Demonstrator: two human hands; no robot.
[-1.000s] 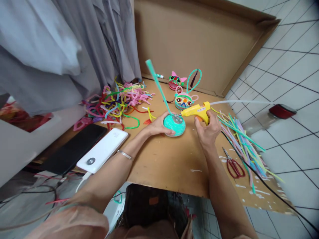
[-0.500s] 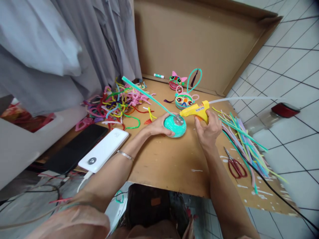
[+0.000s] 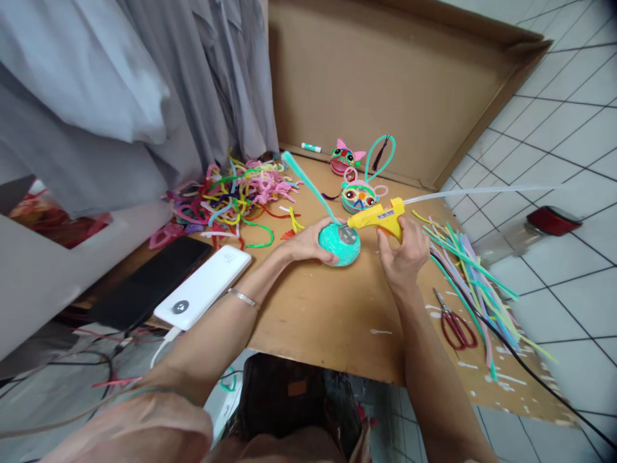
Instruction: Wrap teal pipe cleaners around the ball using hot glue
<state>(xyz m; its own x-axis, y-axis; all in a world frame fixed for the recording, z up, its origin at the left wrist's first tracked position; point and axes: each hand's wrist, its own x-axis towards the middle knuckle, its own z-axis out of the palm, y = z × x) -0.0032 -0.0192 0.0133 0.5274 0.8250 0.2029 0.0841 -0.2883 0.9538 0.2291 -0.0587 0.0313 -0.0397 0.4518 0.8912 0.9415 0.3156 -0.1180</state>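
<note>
My left hand cups a teal ball wrapped in pipe cleaner, holding it on the cardboard sheet. A loose teal pipe cleaner end sticks up and to the left from the ball's top. My right hand grips a yellow hot glue gun, its nozzle touching a grey patch on top of the ball. A clear glue stick juts from the gun's back.
Two finished pipe-cleaner animal heads sit behind the ball. A tangled pile of coloured pipe cleaners lies left, straight ones right, with red scissors. A white power bank and black phone lie at left.
The loose teal pipe cleaner end swung from upright to far left, then back partway up. The ball turned slightly in my left hand. The glue gun stayed on the ball's top.
</note>
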